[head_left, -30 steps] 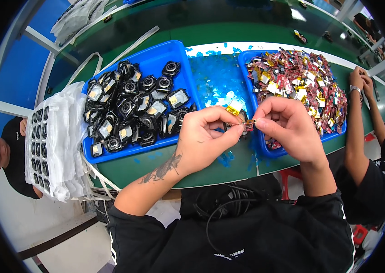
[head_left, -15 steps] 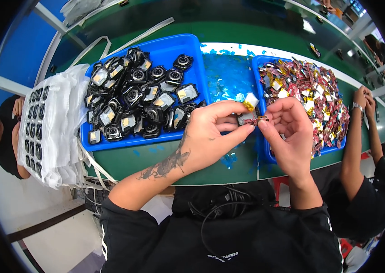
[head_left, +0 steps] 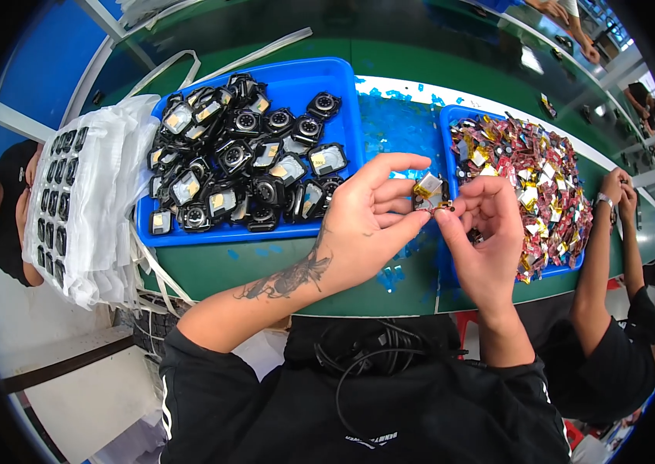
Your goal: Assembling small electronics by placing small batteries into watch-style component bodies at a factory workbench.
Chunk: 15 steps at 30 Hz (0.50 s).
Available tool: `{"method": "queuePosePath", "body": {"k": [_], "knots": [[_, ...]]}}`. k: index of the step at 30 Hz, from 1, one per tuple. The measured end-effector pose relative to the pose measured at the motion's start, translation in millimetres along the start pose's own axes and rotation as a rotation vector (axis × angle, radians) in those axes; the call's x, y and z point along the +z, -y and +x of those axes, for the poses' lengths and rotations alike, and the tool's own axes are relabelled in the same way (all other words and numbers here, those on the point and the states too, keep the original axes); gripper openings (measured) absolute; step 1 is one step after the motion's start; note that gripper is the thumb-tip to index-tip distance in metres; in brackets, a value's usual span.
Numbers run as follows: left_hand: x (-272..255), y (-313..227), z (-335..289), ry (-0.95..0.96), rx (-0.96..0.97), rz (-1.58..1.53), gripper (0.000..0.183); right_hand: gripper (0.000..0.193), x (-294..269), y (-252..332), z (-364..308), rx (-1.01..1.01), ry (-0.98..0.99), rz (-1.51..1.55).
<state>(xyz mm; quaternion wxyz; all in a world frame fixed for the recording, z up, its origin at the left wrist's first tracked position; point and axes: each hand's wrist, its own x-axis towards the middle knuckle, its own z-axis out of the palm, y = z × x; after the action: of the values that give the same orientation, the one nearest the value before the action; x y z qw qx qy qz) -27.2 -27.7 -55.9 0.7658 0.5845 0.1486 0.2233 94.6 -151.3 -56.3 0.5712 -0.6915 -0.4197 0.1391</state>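
Spanning the room before me: one green workbench (head_left: pixel 366 298), bearing everything listed below the people.

Persons at the bench: one at the right, in a black top, forearm (head_left: pixel 590 286) raised and hands close together; one at the far left, also in black, partly hidden.

Blue tray, the larger (head_left: pixel 343 85), at left: heaped with black watch cases (head_left: pixel 235 155), many with round sensor backs upward, others showing pale interiors.

Blue tray, the smaller (head_left: pixel 446 147), at right: filled past its rim with a mound of red, yellow and silver parts (head_left: pixel 540 182).

White stack (head_left: pixel 92 201), at the left end: layered soft sheets, dark watch-like pieces in rows on the outer face.

Scatter of blue film scraps (head_left: pixel 401 127), on the bench between the trays.

Left hand (head_left: pixel 366 216): index finger stretched out and lifted, thumb and remaining fingers curled about a small assembly.

Right hand (head_left: pixel 490 232): thumb and forefinger pinching the lower right end of that assembly, other fingers folded.

Small assembly (head_left: pixel 429 185), one: silver face, yellow tape, dark reddish lower end; held between both hands, above the bench, just beside the smaller tray. Finer detail is too small to tell.
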Motion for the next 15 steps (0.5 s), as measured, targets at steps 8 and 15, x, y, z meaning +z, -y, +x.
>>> {"method": "queuePosePath", "body": {"k": [8, 15], "knots": [[-3, 2, -3, -0.026, 0.049, 0.089, 0.05, 0.04, 12, 11, 7, -0.037, 0.086, -0.114], [-25, -25, -1, -0.114, 0.264, 0.537, 0.044, 0.04, -2, 27, 51, 0.071, 0.329, 0.043]]}}
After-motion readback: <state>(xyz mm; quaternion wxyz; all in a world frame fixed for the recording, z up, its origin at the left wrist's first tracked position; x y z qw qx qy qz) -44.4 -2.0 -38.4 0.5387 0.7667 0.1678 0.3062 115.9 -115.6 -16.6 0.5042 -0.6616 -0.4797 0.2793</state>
